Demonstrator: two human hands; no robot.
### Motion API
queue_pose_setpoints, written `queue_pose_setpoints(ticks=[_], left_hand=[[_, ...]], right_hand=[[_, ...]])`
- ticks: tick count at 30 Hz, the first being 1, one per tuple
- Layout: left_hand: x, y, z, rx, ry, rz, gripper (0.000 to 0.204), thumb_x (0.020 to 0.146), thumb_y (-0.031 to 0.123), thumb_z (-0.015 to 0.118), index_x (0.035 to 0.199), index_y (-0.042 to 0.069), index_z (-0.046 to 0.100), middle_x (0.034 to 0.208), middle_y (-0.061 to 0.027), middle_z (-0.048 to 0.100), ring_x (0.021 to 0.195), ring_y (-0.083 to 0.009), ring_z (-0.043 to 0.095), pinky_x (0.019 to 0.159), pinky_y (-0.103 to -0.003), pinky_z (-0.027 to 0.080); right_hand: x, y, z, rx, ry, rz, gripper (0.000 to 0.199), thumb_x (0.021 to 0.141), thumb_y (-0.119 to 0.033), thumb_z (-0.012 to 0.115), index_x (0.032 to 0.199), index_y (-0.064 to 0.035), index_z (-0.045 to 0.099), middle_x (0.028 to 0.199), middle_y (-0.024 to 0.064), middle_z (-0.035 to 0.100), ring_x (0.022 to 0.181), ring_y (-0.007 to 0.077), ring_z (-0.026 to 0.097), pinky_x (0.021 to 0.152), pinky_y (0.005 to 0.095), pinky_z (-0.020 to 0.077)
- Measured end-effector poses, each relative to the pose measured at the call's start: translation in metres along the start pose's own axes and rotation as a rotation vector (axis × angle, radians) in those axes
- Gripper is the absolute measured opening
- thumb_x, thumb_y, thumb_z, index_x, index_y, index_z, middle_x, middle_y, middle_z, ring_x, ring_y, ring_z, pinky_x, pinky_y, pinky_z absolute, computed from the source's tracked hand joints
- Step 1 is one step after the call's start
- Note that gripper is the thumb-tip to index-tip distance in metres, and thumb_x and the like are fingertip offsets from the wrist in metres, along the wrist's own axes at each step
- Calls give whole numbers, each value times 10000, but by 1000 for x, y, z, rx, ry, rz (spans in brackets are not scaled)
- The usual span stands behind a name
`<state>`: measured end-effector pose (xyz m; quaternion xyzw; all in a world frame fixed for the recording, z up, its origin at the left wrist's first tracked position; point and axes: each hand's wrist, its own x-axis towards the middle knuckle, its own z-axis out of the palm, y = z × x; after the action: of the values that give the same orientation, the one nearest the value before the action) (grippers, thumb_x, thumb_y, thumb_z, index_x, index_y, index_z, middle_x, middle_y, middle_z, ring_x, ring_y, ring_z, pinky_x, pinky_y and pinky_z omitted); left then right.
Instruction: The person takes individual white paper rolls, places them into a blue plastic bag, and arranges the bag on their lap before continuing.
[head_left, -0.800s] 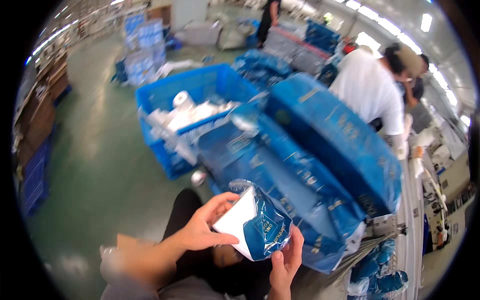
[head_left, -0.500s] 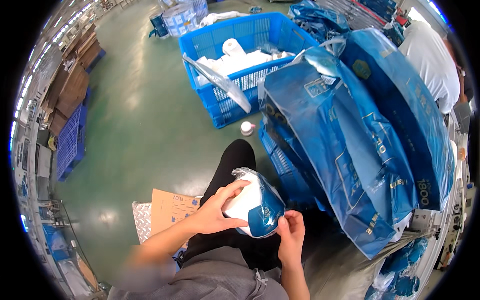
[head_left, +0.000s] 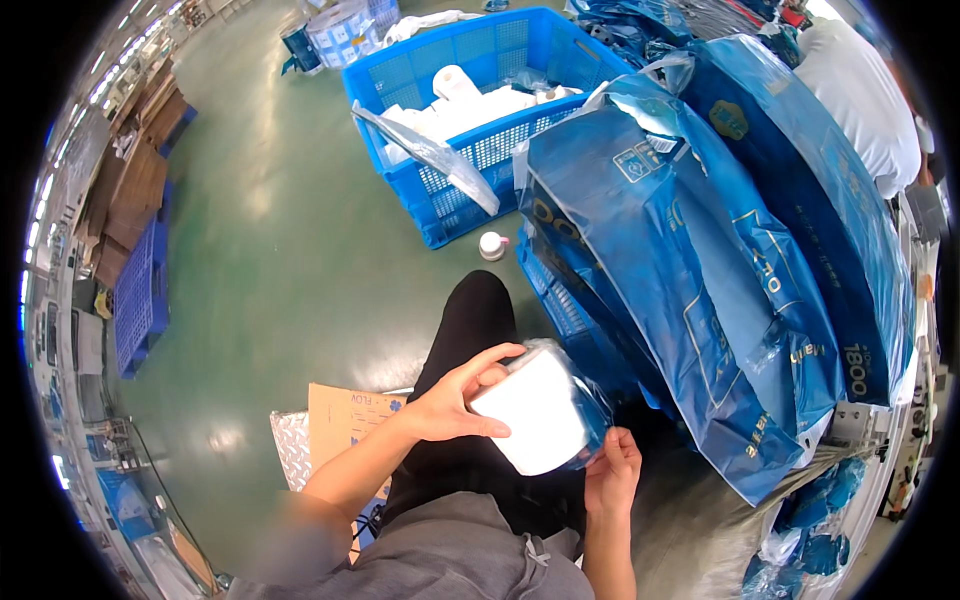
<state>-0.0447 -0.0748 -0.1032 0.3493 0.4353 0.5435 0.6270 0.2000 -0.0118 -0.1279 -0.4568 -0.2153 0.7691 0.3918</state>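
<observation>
Green floor (head_left: 280,250) and blue crate (head_left: 470,110) ahead; both hands (head_left: 530,440) grip a white roll (head_left: 535,420) beside blue bags (head_left: 690,270).

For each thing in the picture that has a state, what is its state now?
White roll: partly inside a blue plastic wrapper, held by both hands.
Left hand: gripping the roll's top.
Right hand: holding the wrapper's edge.
Blue crate: open, holding white rolls.
Blue bags: stacked, leaning.

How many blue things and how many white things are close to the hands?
Blue:
crate: 1
big bags: 2

White:
roll held in left hand and right hand: 1
small bottle on floor: 1

Total: 5
</observation>
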Motion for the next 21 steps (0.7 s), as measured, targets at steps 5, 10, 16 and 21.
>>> queue_pose_setpoints(ticks=[5, 10, 16, 21], left_hand=[[15, -2, 2, -323, 66, -3, 910, 646, 15, 764, 1405, 62, 265, 1174, -77, 533, 1104, -160, 504, 945, -297, 386], [28, 5, 4, -199, 159, 31, 843, 662, -3, 750, 1374, 66, 305, 1159, -70, 534, 1096, -172, 507, 932, -309, 410], [39, -3, 8, -121, 69, 28, 844, 674, -4, 756, 1379, 64, 298, 1068, -76, 569, 1051, -176, 530, 900, -314, 423], [44, -9, 13, -60, -29, 85, 853, 678, -10, 755, 1387, 62, 287, 1058, -79, 573, 1027, -178, 540, 900, -318, 423]], right_hand=[[-3, -5, -31, 117, 232, 26, 95, 907, -147, 554, 896, -52, 549, 807, 52, 608, 715, 144, 581, 654, 253, 475], [-31, -22, -95, -183, 447, -236, 100, 857, -99, 597, 783, -73, 534, 716, -23, 496, 672, 74, 473, 633, 219, 390], [-107, -37, -205, -1702, 531, -201, 87, 809, -42, 595, 763, -30, 523, 724, 114, 585, 660, 267, 575, 597, 313, 424], [-121, -60, -173, -2012, 304, -232, 100, 801, -54, 594, 885, -1, 592, 882, 191, 627, 816, 356, 612, 705, 338, 484]])
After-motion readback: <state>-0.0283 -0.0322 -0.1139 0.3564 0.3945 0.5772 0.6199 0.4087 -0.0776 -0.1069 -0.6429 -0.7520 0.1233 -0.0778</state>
